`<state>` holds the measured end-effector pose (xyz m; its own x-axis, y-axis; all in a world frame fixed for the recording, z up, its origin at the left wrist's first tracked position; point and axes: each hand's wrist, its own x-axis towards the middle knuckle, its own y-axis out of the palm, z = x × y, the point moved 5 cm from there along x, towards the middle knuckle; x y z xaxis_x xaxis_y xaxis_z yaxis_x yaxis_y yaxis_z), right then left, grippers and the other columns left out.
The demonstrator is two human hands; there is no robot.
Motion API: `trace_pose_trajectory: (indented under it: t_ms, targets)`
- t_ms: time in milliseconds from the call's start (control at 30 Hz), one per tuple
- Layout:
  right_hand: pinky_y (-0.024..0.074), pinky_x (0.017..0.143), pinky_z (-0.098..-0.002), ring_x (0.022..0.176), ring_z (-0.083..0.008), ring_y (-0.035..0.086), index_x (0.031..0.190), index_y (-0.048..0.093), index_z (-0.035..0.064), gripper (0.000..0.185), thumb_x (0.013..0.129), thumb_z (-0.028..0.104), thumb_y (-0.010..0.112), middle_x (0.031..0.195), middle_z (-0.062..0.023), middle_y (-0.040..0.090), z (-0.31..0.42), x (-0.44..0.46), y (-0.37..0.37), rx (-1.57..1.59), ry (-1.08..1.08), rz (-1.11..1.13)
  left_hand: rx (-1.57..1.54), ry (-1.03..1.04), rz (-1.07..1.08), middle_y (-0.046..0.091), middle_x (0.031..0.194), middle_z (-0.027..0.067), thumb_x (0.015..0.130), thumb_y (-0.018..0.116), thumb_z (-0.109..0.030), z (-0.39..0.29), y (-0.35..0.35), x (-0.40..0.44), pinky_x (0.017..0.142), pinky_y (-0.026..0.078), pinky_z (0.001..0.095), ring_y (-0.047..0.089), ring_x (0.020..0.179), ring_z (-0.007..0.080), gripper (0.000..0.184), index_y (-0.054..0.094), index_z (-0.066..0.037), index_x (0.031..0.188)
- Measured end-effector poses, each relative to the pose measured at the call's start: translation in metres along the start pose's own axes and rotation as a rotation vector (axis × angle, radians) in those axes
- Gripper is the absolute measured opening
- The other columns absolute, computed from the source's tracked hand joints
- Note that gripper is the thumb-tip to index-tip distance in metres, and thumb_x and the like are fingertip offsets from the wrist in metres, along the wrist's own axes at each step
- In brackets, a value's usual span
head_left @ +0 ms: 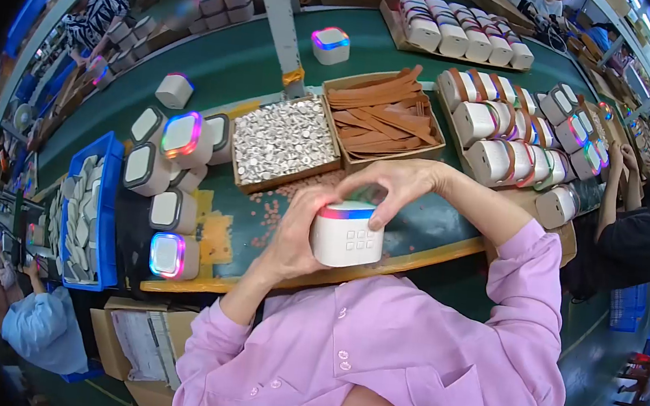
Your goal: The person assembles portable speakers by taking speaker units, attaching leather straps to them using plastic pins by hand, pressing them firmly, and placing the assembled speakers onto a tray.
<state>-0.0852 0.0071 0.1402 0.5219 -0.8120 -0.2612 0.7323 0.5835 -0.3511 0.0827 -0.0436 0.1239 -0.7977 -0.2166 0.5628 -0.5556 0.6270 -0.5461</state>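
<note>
Just past the table's front edge is a small white cube-shaped speaker (347,239), with six square buttons on its front and a lit red and blue ring round its top. My left hand (298,228) is closed round its left side. My right hand (400,185) arches over the top, thumb on the upper right front edge; its fingertips meet the left hand at the upper left and are partly hidden. Beyond the hands, a cardboard box of small silvery metal pieces (282,140) stands beside a box of brown leather-like straps (386,116).
Several similar speakers (181,139) stand on the left, near a blue bin of pale panels (108,212). Trays of strapped speakers (499,130) sit at the right and back. A metal post (279,24) rises behind the boxes. A co-worker (631,227) works at the right.
</note>
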Motion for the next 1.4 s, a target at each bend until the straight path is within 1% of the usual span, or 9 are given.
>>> trace_pose_trajectory:
  t_ms: [233, 400, 433, 467, 533, 767, 1000, 1100, 1400]
  targets:
    - [0.0530, 0.076, -0.0390, 0.082, -0.0315, 0.068, 0.102, 0.069, 0.0020, 0.028, 0.083, 0.023, 0.070, 0.090, -0.0167, 0.071, -0.051, 0.029, -0.107, -0.693, 0.138, -0.786, 0.424, -0.302, 0.359, 0.057, 0.109, 0.0175, 0.060, 0.085, -0.026, 0.005, 0.005, -0.021, 0.086, 0.046, 0.0436, 0.056, 0.102, 0.0362, 0.092, 0.042, -0.006, 0.140]
    - [0.0507, 0.078, -0.0481, 0.090, -0.0391, 0.064, 0.103, 0.067, 0.0043, 0.031, 0.080, 0.025, 0.067, 0.096, -0.0215, 0.067, -0.093, 0.070, -0.104, -0.978, 0.234, -0.756, 0.263, -0.112, 0.382, 0.056, 0.107, 0.0157, 0.063, 0.082, -0.039, 0.017, 0.018, -0.010, 0.086, 0.043, 0.0472, 0.053, 0.104, 0.0355, 0.077, 0.052, -0.011, 0.129]
    - [0.0506, 0.078, -0.0481, 0.091, -0.0390, 0.063, 0.101, 0.066, 0.0038, 0.029, 0.078, 0.022, 0.068, 0.095, -0.0208, 0.066, -0.112, 0.073, -0.111, -1.079, 0.361, -0.789, 0.086, 0.157, 0.078, 0.055, 0.108, 0.0150, 0.065, 0.079, -0.037, 0.024, 0.011, -0.008, 0.085, 0.043, 0.0475, 0.052, 0.104, 0.0352, 0.070, 0.055, -0.010, 0.124]
    - [0.0503, 0.078, -0.0486, 0.092, -0.0397, 0.062, 0.099, 0.066, 0.0037, 0.026, 0.080, 0.021, 0.068, 0.096, -0.0208, 0.065, -0.115, 0.076, -0.112, -1.081, 0.324, -0.826, 0.171, -0.151, 0.317, 0.053, 0.111, 0.0160, 0.068, 0.076, -0.034, 0.027, 0.001, 0.008, 0.087, 0.042, 0.0480, 0.051, 0.106, 0.0351, 0.059, 0.057, -0.008, 0.117]
    - [0.0507, 0.076, -0.0489, 0.089, -0.0406, 0.063, 0.098, 0.066, 0.0035, 0.020, 0.083, 0.017, 0.063, 0.092, -0.0215, 0.065, -0.104, 0.075, -0.105, -1.090, 0.273, -0.840, 0.319, -0.328, 0.149, 0.061, 0.098, 0.0186, 0.070, 0.069, -0.021, 0.062, -0.005, 0.030, 0.077, 0.050, 0.0453, 0.059, 0.095, 0.0355, 0.036, 0.064, -0.002, 0.099]
    - [0.0505, 0.073, -0.0495, 0.082, -0.0429, 0.063, 0.096, 0.064, 0.0014, 0.015, 0.084, 0.009, 0.059, 0.089, -0.0250, 0.065, -0.100, 0.074, -0.103, -0.994, 0.274, -0.883, 0.842, -0.389, 0.166, 0.072, 0.082, 0.0102, 0.071, 0.063, -0.012, 0.149, 0.023, 0.051, 0.079, 0.053, 0.0375, 0.069, 0.085, 0.0275, 0.013, 0.075, -0.008, 0.076]
    - [0.0477, 0.067, -0.0222, 0.073, -0.0067, 0.058, 0.104, 0.057, 0.0005, 0.012, 0.099, 0.005, 0.047, 0.082, -0.0018, 0.063, -0.103, 0.059, -0.112, -0.032, -0.066, -1.016, 0.709, -0.358, 0.182, 0.071, 0.081, 0.0127, 0.076, 0.060, -0.011, 0.141, 0.021, 0.058, 0.078, 0.053, 0.0390, 0.070, 0.082, 0.0285, 0.014, 0.074, -0.007, 0.077]
    - [0.0463, 0.066, -0.0200, 0.071, -0.0057, 0.055, 0.106, 0.058, 0.0011, 0.013, 0.099, 0.007, 0.049, 0.080, -0.0011, 0.062, -0.076, 0.054, -0.098, 0.114, -0.089, -1.012, 0.671, -0.370, 0.140, 0.070, 0.078, 0.0154, 0.074, 0.062, -0.008, 0.133, 0.007, 0.055, 0.072, 0.056, 0.0400, 0.070, 0.083, 0.0297, 0.011, 0.072, -0.004, 0.073]
    - [0.0467, 0.067, -0.0236, 0.071, -0.0082, 0.057, 0.102, 0.065, 0.0000, 0.010, 0.094, 0.001, 0.058, 0.080, -0.0020, 0.064, -0.019, 0.049, -0.055, -0.465, -0.225, -1.147, 0.127, -0.273, -0.430, 0.063, 0.078, 0.0102, 0.078, 0.065, -0.005, 0.105, -0.014, 0.048, 0.066, 0.051, 0.0421, 0.064, 0.074, 0.0310, 0.008, 0.060, -0.005, 0.084]
